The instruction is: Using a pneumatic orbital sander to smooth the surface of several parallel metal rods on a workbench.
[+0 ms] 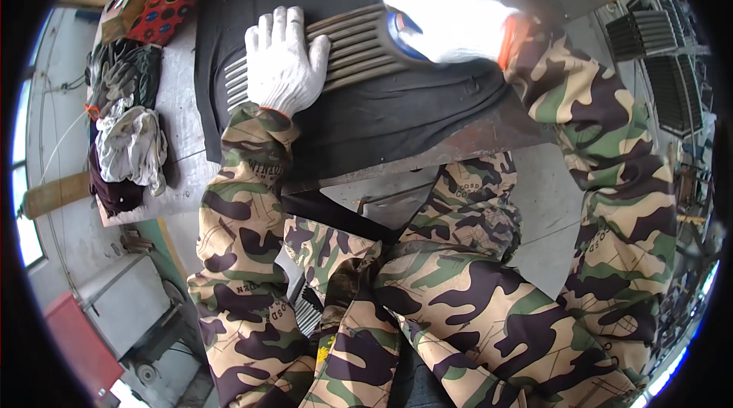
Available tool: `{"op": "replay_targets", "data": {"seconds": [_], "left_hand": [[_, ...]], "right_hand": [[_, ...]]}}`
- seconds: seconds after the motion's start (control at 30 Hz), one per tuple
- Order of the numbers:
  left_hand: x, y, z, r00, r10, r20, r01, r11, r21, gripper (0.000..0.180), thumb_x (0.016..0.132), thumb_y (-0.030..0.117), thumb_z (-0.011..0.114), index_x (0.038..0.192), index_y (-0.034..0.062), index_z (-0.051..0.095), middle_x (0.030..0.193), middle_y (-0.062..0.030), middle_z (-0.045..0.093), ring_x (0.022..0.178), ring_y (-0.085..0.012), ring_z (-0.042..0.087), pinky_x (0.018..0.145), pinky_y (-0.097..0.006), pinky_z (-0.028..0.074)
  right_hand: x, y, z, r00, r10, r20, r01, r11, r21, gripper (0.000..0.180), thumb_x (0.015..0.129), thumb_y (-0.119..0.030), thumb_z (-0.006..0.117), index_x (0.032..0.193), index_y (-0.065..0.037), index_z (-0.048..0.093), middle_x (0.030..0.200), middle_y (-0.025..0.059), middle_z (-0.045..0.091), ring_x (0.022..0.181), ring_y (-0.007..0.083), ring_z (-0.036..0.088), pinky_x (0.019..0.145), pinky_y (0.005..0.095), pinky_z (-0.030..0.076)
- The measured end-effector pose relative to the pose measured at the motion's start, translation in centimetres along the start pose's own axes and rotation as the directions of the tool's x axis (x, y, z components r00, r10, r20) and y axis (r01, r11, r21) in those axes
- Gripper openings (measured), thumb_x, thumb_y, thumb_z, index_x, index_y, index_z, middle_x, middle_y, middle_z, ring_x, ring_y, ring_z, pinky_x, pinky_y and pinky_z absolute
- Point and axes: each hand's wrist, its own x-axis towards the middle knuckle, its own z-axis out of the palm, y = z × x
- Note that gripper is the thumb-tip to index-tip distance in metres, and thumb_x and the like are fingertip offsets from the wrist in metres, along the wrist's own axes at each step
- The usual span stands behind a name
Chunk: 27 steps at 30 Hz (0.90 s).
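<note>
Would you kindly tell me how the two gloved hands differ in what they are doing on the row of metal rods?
The left hand lies flat, fingers spread, on the metal rods; the right hand is curled over a blue tool. The left sits nearer the rods' left end, the right at the other end. Both wear white gloves.

Metal rods (359,45) on dark mat (397,125)

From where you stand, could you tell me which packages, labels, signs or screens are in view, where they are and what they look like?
Box: one package, far left corner of the workbench, beyond the pile of rags; a red carton with dark round spots and a brownish open flap. No signs or screens show.
</note>
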Motion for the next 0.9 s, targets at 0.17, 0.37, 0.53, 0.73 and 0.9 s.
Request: {"op": "replay_targets", "data": {"seconds": [0.17, 0.37, 0.53, 0.73, 0.9], "left_hand": [[-0.7, 0.2, -0.8, 0.993, -0.001, 0.114, 0.02, 0.986, -0.168, 0.064, 0.102, 0.037, 0.064, 0.147, -0.0088, 0.055, 0.152, -0.0324, 0.056, 0.139, -0.0482, 0.051, 0.117, -0.057, 0.036], [-1.9, -1.1, -2.1, 0.986, -0.122, 0.109, 0.128, 0.991, -0.045, 0.061, 0.102, 0.038, 0.064, 0.144, -0.0054, 0.057, 0.145, -0.028, 0.06, 0.133, -0.0451, 0.053, 0.116, -0.056, 0.037], [-1.0, -1.5, -0.1, 0.989, -0.142, 0.042, 0.144, 0.989, -0.033, 0.056, 0.102, 0.037, 0.064, 0.14, -0.0041, 0.061, 0.14, -0.0237, 0.064, 0.128, -0.0403, 0.056, 0.112, -0.053, 0.039], [-1.0, -0.3, -0.1, 0.983, -0.184, 0.003, 0.184, 0.981, -0.066, 0.055, 0.101, 0.037, 0.065, 0.138, -0.0032, 0.062, 0.135, -0.0212, 0.065, 0.125, -0.0373, 0.058, 0.112, -0.053, 0.04], [-1.8, 0.0, -0.2, 0.965, -0.26, 0.026, 0.261, 0.962, -0.073, 0.056, 0.101, 0.037, 0.064, 0.14, -0.003, 0.062, 0.141, -0.0217, 0.064, 0.13, -0.0377, 0.057, 0.116, -0.052, 0.038]], "right_hand": [[0.8, 1.3, 0.6, 0.998, 0.052, 0.045, -0.051, 0.998, -0.024, 0.031, 0.096, -0.025, 0.068, 0.123, -0.011, 0.064, 0.116, 0.0152, 0.063, 0.109, 0.0356, 0.067, 0.089, 0.0497, 0.059], [1.8, -1.8, -0.1, 0.998, -0.052, 0.031, 0.051, 0.999, 0.013, 0.031, 0.097, -0.028, 0.067, 0.121, -0.009, 0.064, 0.112, 0.0149, 0.063, 0.104, 0.0358, 0.067, 0.087, 0.0492, 0.059], [4.9, -2.8, 1.6, 0.994, -0.081, -0.079, 0.081, 0.997, -0.003, 0.026, 0.097, -0.029, 0.067, 0.116, -0.01, 0.065, 0.104, 0.0143, 0.065, 0.097, 0.0355, 0.068, 0.083, 0.0497, 0.059], [5.2, -4.2, 0.8, 0.996, -0.089, -0.025, 0.088, 0.996, -0.031, 0.029, 0.098, -0.033, 0.067, 0.119, -0.012, 0.066, 0.109, 0.0147, 0.066, 0.103, 0.0364, 0.07, 0.087, 0.0498, 0.059], [6.8, -3.4, 0.9, 0.996, -0.024, 0.083, 0.026, 0.999, -0.033, 0.033, 0.098, -0.034, 0.066, 0.123, -0.012, 0.067, 0.116, 0.0189, 0.066, 0.107, 0.0377, 0.07, 0.093, 0.051, 0.06]]}}
